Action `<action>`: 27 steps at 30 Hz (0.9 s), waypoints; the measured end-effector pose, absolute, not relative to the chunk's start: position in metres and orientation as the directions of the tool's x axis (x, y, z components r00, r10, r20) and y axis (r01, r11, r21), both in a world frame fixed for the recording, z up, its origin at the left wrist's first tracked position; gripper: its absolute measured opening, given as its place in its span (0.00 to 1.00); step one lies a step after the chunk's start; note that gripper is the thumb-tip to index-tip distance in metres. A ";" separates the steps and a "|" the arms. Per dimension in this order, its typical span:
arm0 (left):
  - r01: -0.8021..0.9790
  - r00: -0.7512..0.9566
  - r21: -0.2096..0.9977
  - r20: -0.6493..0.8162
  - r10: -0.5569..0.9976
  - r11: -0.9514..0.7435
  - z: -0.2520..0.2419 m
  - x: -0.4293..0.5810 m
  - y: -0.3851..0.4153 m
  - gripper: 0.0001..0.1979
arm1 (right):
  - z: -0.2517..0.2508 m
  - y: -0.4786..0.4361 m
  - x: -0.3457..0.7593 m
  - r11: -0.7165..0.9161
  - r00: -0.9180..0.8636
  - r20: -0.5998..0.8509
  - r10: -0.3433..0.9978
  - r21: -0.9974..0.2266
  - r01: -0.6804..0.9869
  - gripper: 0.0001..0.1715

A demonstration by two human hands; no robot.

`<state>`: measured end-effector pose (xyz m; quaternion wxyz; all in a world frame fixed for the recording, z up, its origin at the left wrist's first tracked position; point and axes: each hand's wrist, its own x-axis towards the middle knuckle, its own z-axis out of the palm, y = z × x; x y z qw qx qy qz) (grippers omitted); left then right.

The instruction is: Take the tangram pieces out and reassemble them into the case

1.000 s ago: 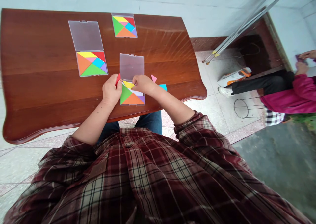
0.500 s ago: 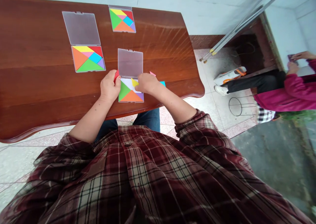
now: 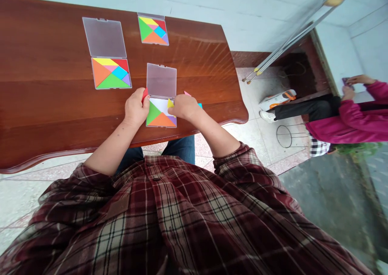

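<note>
Between my hands lies an open clear tangram case (image 3: pixel 161 80), its lid folded back from me. Green (image 3: pixel 153 112), orange (image 3: pixel 161 120) and purple triangles sit in its tray, and a white patch shows at the top. My left hand (image 3: pixel 135 108), at the case's left edge, pinches a red tangram piece (image 3: pixel 145 93). My right hand (image 3: pixel 185 107) is over the tray's right side with a yellow tangram piece (image 3: pixel 169 104) in its fingers. A pink piece (image 3: pixel 187 93) and a blue piece (image 3: pixel 200 105) show partly beyond this hand, on the table.
Two filled tangram cases, one at left (image 3: pixel 111 74) and one at the back (image 3: pixel 153 30), lie on the brown wooden table (image 3: pixel 45 65). Crutches (image 3: pixel 281 45) lean at the right wall. A person in a magenta top (image 3: pixel 354 117) sits at far right.
The yellow piece in my right hand has shifted slightly right and turned, baring more of the white patch. My left hand keeps the red piece. The whole view has shifted a little.
</note>
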<state>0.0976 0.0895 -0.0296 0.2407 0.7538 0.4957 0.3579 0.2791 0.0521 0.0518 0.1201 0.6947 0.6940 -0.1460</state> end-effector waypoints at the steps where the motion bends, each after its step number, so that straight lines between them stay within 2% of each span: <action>1: 0.577 0.250 0.718 0.298 0.921 -0.390 -0.030 0.098 0.090 0.23 | 0.053 0.051 0.280 -0.043 0.031 -0.388 0.921 -0.022 0.999 0.20; 5: 0.590 0.242 0.714 0.288 0.926 -0.377 -0.031 0.100 0.090 0.24 | 0.058 0.048 0.279 -0.155 0.139 -0.424 0.895 -0.004 0.988 0.21; 16: 0.569 0.245 0.730 0.289 0.926 -0.378 -0.029 0.100 0.088 0.22 | 0.056 0.047 0.276 -0.147 0.134 -0.413 0.901 0.000 0.989 0.21; 20: 0.582 0.258 0.720 0.275 0.926 -0.376 -0.029 0.099 0.088 0.23 | 0.059 0.048 0.276 -0.090 0.082 -0.431 0.898 0.003 0.996 0.21; 27: 0.600 0.247 0.704 0.288 0.925 -0.379 -0.027 0.098 0.088 0.22 | 0.064 0.056 0.276 0.151 -0.127 -0.463 0.877 0.015 0.988 0.19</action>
